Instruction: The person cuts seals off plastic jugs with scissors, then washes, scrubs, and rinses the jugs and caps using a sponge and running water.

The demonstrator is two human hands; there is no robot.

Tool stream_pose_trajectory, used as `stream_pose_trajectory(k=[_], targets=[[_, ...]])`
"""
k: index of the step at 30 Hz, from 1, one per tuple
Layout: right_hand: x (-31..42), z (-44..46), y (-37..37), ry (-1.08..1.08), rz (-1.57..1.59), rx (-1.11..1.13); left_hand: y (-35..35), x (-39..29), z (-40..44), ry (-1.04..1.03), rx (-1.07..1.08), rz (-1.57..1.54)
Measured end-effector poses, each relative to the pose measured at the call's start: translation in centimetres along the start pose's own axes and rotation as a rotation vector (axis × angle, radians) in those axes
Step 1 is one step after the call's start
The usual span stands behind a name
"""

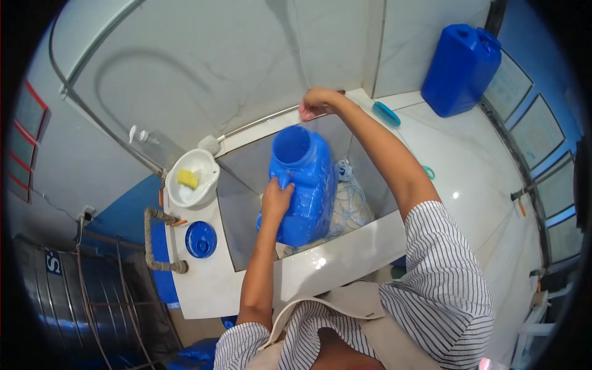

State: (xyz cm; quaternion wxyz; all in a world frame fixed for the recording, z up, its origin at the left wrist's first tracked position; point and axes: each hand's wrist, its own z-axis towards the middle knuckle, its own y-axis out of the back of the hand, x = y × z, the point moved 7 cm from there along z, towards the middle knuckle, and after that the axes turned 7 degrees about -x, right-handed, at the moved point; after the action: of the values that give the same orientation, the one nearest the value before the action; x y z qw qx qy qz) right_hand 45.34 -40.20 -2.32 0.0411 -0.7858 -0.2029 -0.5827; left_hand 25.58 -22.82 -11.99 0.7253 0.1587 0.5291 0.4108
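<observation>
My left hand (277,197) is closed round the handle of a wet blue plastic jug (313,203). The jug is tilted over the sink (237,179), its wide round mouth facing up and away from me. Beyond the mouth, near the back edge of the sink, my right hand (320,98) is closed on a small pink thing (304,111), perhaps a cloth. Its exact kind is hard to make out. Under the jug, whitish-blue cord or netting (354,200) lies in the sink, partly hidden.
Left of the sink stand a white basin (177,196) with a yellow sponge (187,179), and a blue lid (201,239). A long-handled brush (210,144) lies along the back ledge. To the right are a turquoise brush (386,114) and a blue jerrycan (459,71).
</observation>
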Motion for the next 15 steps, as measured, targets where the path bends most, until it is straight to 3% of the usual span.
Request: stream_pose_trajectory(k=[5,7,10,12,13,15], targets=[[-0.4,-0.9,0.9,-0.024,-0.066,-0.084,-2.8,2.0,4.2,0.267,0.117,-0.039],[-0.7,-0.7,0.6,-0.022,-0.142,0.001,-2.3,1.0,5.1,0.337,0.192,-0.032],[-1.2,-0.9,0.1,-0.104,0.027,0.086,-1.7,-1.5,6.0,0.231,0.286,-0.006],[-1.1,-0.4,0.6,-0.098,0.064,0.014,-1.9,-4.1,6.8,-0.075,0.366,0.134],[-0.9,-0.2,1.2,-0.086,0.098,-0.064,-1.9,-4.7,7.2,-0.067,0.367,0.136],[-0.8,-0.7,0.3,-0.113,-0.043,0.035,-2.8,-7.4,8.0,-0.319,0.370,0.358]])
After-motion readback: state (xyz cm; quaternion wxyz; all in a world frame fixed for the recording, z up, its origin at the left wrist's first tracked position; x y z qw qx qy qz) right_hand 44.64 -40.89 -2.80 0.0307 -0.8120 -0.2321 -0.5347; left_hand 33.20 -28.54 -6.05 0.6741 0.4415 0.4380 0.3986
